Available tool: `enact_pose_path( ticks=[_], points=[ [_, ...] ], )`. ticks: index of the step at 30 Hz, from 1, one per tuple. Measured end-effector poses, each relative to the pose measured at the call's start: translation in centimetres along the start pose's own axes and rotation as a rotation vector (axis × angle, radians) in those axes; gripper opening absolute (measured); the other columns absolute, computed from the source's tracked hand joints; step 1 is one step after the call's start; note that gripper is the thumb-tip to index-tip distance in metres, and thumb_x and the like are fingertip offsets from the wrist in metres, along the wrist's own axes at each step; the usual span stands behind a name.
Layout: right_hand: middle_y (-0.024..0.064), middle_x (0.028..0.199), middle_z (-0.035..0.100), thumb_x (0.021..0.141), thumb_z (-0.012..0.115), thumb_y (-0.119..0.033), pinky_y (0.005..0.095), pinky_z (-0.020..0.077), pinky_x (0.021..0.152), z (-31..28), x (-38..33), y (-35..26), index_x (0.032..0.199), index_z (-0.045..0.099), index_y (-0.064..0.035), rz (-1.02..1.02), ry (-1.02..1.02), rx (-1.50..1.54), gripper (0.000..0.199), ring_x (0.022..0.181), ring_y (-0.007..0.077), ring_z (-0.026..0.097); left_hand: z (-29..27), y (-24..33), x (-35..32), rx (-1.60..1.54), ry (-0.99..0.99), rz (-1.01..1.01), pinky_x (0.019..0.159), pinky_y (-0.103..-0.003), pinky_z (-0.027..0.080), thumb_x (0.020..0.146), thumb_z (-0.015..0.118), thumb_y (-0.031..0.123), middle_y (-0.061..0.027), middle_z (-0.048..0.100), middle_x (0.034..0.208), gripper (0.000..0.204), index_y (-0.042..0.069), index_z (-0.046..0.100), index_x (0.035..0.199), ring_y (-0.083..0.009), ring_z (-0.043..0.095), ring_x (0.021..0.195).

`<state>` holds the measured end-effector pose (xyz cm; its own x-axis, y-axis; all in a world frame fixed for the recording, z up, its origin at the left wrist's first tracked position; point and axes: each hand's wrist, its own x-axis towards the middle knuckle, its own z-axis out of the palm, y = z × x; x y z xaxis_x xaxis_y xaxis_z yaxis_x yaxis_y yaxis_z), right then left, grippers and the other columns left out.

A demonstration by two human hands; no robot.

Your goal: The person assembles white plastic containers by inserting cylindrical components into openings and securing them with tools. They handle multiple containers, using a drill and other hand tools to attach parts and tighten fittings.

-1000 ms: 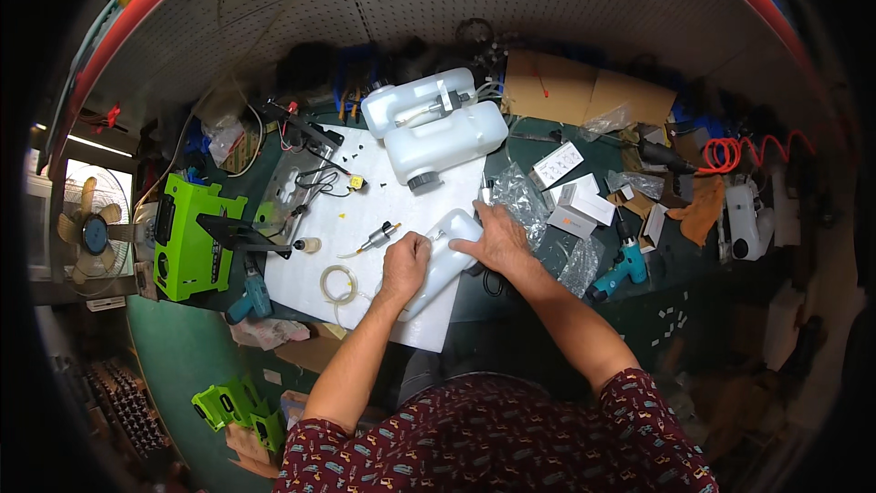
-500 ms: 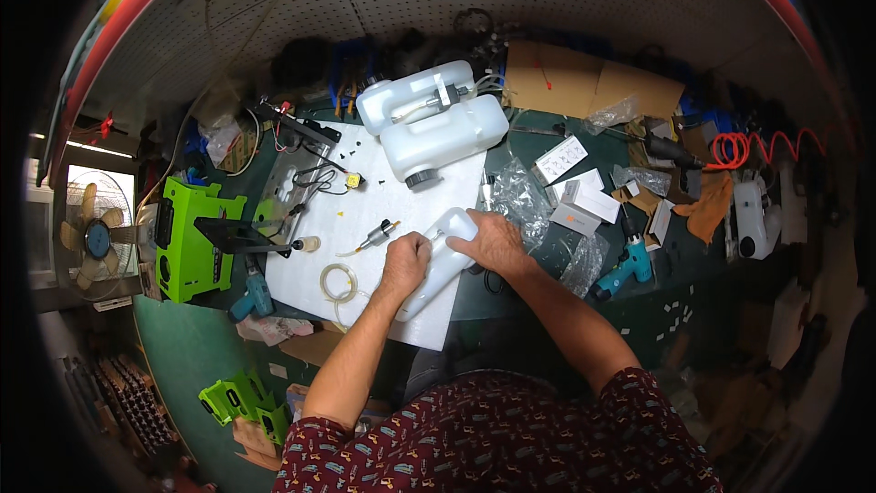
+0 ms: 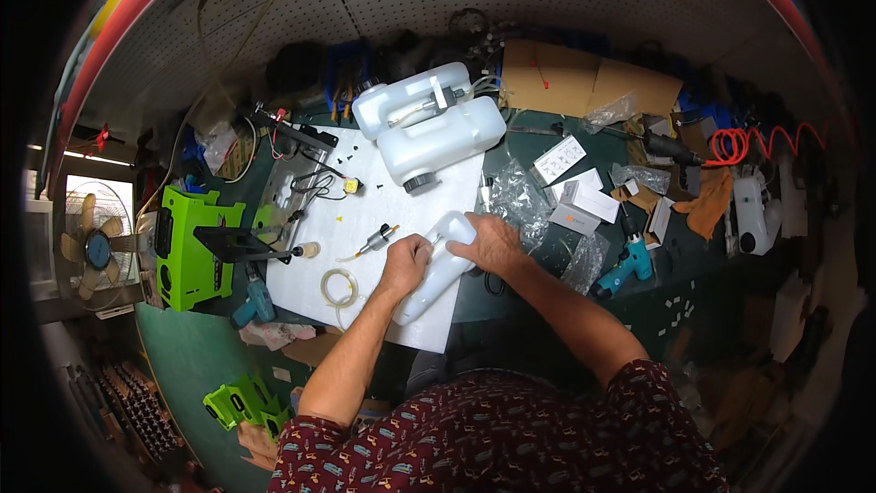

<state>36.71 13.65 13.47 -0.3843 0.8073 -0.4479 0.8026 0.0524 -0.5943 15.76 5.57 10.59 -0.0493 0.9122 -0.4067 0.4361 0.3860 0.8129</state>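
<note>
A translucent white plastic tank (image 3: 436, 284) lies at a slant near the front of the white foam sheet (image 3: 310, 292). My left hand (image 3: 406, 262) is closed against its left side, thumb and fingers pinched at the tank's upper part. Over the far right end my right hand (image 3: 494, 243) is wrapped, gripping the tank. What the fingertips press on is partly hidden. Just left of my left hand lie a small metal cylinder with tube ends (image 3: 378, 238) and a coil of clear hose (image 3: 338, 288).
Two more white tanks (image 3: 443, 141) with a black cap stand behind. Green housing (image 3: 193, 246) and a black bracket (image 3: 239, 244) are on the left. To the right lie crumpled plastic bags (image 3: 518, 205), small white boxes (image 3: 584, 203) and a teal cordless drill (image 3: 628, 267).
The view has shifted slightly. Both hands keep their hold on the tank, with hardly any movement.
</note>
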Motion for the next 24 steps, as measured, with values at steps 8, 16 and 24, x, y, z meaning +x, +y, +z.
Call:
enact_pose_path(
  ticks=[8, 16, 24],
  points=[
    [0.0243, 0.109, 0.072, 0.081, 0.079, -0.053, 0.0509, 0.0575, 0.095, 0.3, 0.4, 0.8, 0.121, 0.070, -0.0019, -0.053, 0.030, -0.028, 0.066, 0.105, 0.0429, 0.072, -0.4, -0.3, 0.9, 0.038, -0.054, 0.057, 0.071, -0.033, 0.052, 0.101, 0.063, 0.009, -0.0067, 0.069, 0.078, 0.016, -0.004, 0.071, 0.102, -0.0153, 0.061, 0.072],
    [0.0231, 0.118, 0.069, 0.082, 0.080, -0.053, 0.0507, 0.0584, 0.094, 1.0, -0.8, -0.3, 0.131, 0.067, -0.0064, 0.002, 0.090, -0.100, 0.069, 0.107, 0.0425, 0.072, -0.7, -1.3, 0.5, -0.089, -0.098, 0.088, 0.072, -0.029, 0.049, 0.105, 0.062, 0.011, -0.0026, 0.066, 0.082, 0.017, -0.004, 0.070, 0.107, -0.0105, 0.057, 0.077],
    [0.0273, 0.112, 0.069, 0.083, 0.080, -0.058, 0.0509, 0.0591, 0.091, 0.3, 0.3, -1.1, 0.119, 0.067, 0.0041, 0.007, -0.013, -0.146, 0.072, 0.105, 0.0424, 0.072, -0.6, -1.9, -0.6, -0.164, -0.048, 0.025, 0.068, -0.026, 0.046, 0.105, 0.062, 0.011, 0.0006, 0.064, 0.082, 0.016, -0.003, 0.070, 0.106, -0.0077, 0.053, 0.075]
  ],
)
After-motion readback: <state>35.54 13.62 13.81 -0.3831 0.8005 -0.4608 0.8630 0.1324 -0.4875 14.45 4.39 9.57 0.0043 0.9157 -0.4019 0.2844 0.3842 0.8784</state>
